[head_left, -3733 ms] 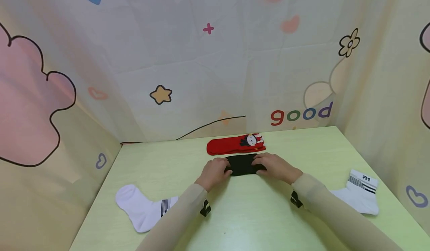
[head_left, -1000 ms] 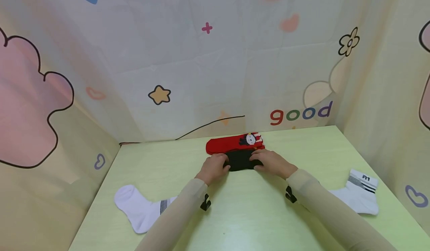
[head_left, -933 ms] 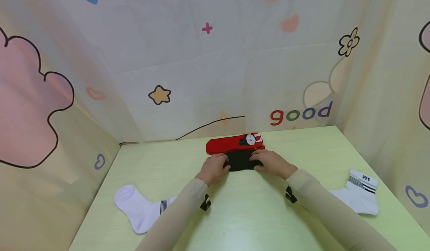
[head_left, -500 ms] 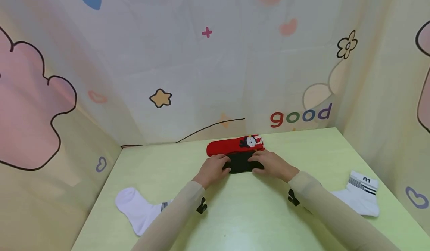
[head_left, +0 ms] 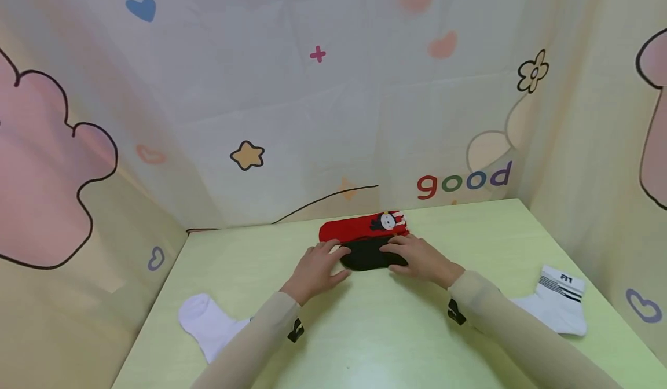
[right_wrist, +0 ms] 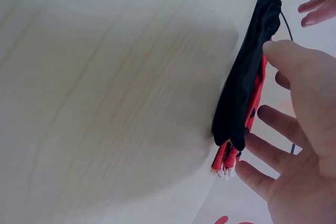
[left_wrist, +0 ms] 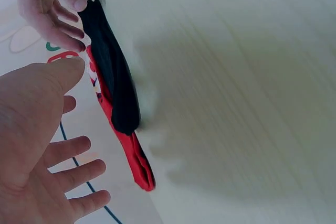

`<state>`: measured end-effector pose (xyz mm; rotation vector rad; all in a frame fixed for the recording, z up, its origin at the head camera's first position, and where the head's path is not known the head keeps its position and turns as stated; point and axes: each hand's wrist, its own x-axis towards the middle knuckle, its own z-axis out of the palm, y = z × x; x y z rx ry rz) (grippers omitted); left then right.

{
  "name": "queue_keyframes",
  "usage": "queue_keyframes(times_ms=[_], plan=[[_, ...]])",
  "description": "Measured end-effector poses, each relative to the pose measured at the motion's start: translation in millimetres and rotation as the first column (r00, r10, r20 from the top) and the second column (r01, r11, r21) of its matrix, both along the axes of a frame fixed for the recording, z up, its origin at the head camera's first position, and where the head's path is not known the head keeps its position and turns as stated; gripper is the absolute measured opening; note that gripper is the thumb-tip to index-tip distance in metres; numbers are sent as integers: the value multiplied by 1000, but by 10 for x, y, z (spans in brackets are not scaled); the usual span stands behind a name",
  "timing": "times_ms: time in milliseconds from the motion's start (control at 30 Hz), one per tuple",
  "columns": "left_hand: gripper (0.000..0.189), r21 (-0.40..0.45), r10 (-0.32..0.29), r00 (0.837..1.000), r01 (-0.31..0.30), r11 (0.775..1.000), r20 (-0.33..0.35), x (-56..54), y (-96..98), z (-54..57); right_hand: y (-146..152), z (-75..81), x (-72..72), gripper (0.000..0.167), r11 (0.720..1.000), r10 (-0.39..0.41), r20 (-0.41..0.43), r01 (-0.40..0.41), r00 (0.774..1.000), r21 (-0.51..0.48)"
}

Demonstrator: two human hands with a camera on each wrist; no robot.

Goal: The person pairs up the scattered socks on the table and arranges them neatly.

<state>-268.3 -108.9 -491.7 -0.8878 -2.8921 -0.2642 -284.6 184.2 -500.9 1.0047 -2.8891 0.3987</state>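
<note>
A black sock [head_left: 367, 253], laid flat and folded, lies directly in front of a red sock [head_left: 346, 228] with a cartoon figure near one end. In the left wrist view the dark sock [left_wrist: 113, 72] overlaps part of the red one [left_wrist: 137, 166]. My left hand [head_left: 315, 268] is just off the black sock's left end, thumb and fingers spread apart. Over the right end rests my right hand [head_left: 423, 259], fingers loosely extended. In the right wrist view its thumb [right_wrist: 281, 53] is at the black sock's edge, and the other fingers are spread.
A white sock [head_left: 208, 322] lies at the left of the pale table [head_left: 385, 342], partly behind the left sleeve. Another white sock [head_left: 560, 302] with black stripes lies at the right, partly hidden by the right sleeve. A printed curtain [head_left: 323, 111] stands behind the table.
Both hands moved the black sock back against the red one. Since then my left hand has drawn off to the left with fingers spreading, and my right hand's fingers have loosened.
</note>
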Motion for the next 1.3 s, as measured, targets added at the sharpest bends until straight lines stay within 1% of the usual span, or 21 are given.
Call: queue_keyframes(times_ms=[167,400,667,767,933,1067,1200,1300], plan=[[57,32,26,1000,-26,999,-4,80,-161,37,-17,-14,21,49,1000,7,-25,-8,1000,-18],[56,66,47,999,-45,997,-24,164,-358,92,-66,12,72,48,996,56,-84,-61,995,-58],[61,95,110,994,-109,990,-11,268,-641,120,-195,71,124,49,993,89,-68,-94,994,-69],[62,105,133,991,-132,986,-5,305,-746,146,-241,83,141,49,991,102,-73,-107,992,-80],[64,130,155,988,-154,979,3,380,-899,193,-305,76,157,48,985,131,-102,-141,986,-98],[66,133,180,984,-178,975,-1,428,-1028,180,-356,66,167,48,983,144,-117,-156,983,-98],[67,129,210,978,-208,970,-6,453,-1162,155,-425,66,180,47,983,149,-108,-159,983,-89],[69,135,225,974,-222,966,-8,465,-1254,161,-494,81,199,47,982,158,-100,-167,982,-86]])
